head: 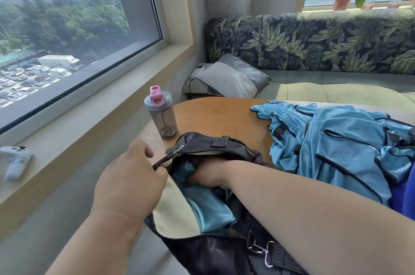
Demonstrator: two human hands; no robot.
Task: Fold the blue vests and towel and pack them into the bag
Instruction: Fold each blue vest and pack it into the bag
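Observation:
A black bag with a pale yellow lining lies open at the near edge of the round wooden table. My left hand pinches the bag's zipper edge and holds the mouth open. My right hand is inside the bag, its fingers hidden, on a folded blue vest that lies within. A heap of unfolded blue vests with dark trim covers the table's right side. A darker blue cloth shows at the right edge.
A grey shaker bottle with a pink cap stands on the table just behind the bag. A white controller lies on the window sill at left. A leaf-patterned sofa with a grey cushion is beyond the table.

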